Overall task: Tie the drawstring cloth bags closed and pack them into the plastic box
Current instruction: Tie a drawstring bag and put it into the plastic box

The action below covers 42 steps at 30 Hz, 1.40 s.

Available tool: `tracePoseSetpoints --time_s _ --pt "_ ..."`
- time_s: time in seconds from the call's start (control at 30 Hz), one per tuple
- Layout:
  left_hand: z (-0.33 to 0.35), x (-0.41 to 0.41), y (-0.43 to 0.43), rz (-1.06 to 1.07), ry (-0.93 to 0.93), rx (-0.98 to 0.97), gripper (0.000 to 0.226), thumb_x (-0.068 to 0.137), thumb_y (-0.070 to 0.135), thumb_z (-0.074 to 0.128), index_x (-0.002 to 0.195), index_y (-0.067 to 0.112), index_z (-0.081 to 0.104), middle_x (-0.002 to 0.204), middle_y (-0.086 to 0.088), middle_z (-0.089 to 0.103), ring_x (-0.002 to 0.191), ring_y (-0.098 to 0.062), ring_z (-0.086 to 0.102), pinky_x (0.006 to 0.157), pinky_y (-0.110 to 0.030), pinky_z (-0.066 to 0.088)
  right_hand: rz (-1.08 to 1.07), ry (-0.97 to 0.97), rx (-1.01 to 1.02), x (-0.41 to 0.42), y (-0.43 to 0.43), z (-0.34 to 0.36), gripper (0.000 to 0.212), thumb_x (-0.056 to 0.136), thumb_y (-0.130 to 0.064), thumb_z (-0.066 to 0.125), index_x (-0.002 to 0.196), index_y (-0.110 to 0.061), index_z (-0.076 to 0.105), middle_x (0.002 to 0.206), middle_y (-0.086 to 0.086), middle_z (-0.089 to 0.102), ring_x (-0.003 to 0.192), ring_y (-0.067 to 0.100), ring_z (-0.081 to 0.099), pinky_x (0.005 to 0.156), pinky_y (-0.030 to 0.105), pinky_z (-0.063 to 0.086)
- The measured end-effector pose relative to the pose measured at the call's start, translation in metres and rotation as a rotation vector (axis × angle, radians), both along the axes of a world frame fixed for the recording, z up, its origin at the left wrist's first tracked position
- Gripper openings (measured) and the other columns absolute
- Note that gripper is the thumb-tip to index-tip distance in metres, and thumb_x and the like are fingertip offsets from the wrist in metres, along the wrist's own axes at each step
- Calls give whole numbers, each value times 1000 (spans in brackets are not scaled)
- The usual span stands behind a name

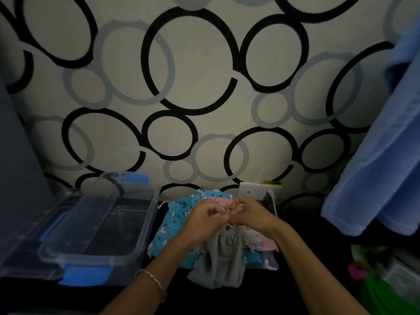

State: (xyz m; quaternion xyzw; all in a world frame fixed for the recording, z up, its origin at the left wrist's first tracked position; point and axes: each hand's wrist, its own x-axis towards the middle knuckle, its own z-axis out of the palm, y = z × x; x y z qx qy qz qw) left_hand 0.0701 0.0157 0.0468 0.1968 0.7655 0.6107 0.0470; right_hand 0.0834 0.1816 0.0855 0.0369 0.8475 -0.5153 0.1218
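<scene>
Left hand (204,218), right hand (252,214): curled grips pinch drawstring (223,211) of grey bag (222,258).

facing a pale wall (204,64) patterned with overlapping black and grey rings, in dim light. seeing a white socket plate (250,192) low on it, yellow label above, white cable plugged in. taking in a blue cloth (381,167) hanging at right, a dark grey panel (20,155) at left, a black surface (322,242) below.

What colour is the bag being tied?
The bag is plain grey, clearest in the head view.
</scene>
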Motion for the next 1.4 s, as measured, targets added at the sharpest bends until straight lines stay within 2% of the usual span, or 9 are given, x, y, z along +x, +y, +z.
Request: tracePoseSetpoints --time_s 0.23,0.33,0.47,0.6,0.7,0.93,1.07,1.2,1.4 --pt "10 -9 -7 -89 -223 -20 2 82 9 71 82 9 69 92 -9 70 88 -20 68 81 -32 58 19 187 169 8 2 -5 28 76 -10 75 97 -17 57 85 -1 69 81 12 67 81 38 58" --pt "10 -16 -9 -96 -454 2 28 76 11 77 101 9 64 105 -11 66 90 -21 66 77 -32 57 175 409 400 14 -3 -7 38 83 -14 70 111 -38 64 93 -8 69 81 7 64 76 27 57" --pt "14 -23 -10 -83 -504 -84 57 67 21 86 114 17 55 116 -8 58 100 -21 63 87 -36 56 266 477 571 10 2 -8 17 88 -21 67 102 -26 75 95 -9 73 83 2 61 79 28 54" --pt "24 -25 -7 -161 -151 -293 29 77 19 78 105 14 71 96 5 67 94 -11 64 88 -31 54 161 286 387 8 7 -9 13 86 -27 70 79 -19 78 76 5 73 67 17 63 68 37 53" --pt "28 -27 -6 -217 20 -382 13 83 16 73 95 14 77 82 9 72 73 3 62 70 -16 48 40 67 101 8 8 -7 22 84 -26 72 85 -4 76 93 19 72 92 34 68 85 45 57" --pt "36 -26 -5 -270 -20 -412 23 94 26 57 78 17 70 79 -5 64 72 -12 56 67 -24 44 -71 -259 -684 14 4 2 28 82 -2 57 109 2 60 87 11 69 83 20 64 77 31 52" --pt "35 -25 -8 -272 -119 -382 24 98 24 50 88 11 68 96 -8 67 93 -22 64 83 -32 51 -126 -174 -563 13 4 -3 32 80 0 64 110 9 64 105 21 69 96 29 66 90 40 54" --pt "22 -28 -14 -232 -169 -359 29 95 27 52 91 2 66 100 -19 66 99 -35 63 94 -50 49 -149 -9 -165 14 0 -11 18 70 -26 75 83 -14 78 96 10 74 96 29 69 91 46 55" --pt "19 -26 -15 -219 -211 -238 31 97 20 51 97 -8 65 101 -27 67 89 -30 64 93 -48 49 -139 124 -193 17 -9 -14 8 82 -14 73 89 -11 75 94 7 74 92 21 70 85 33 57"
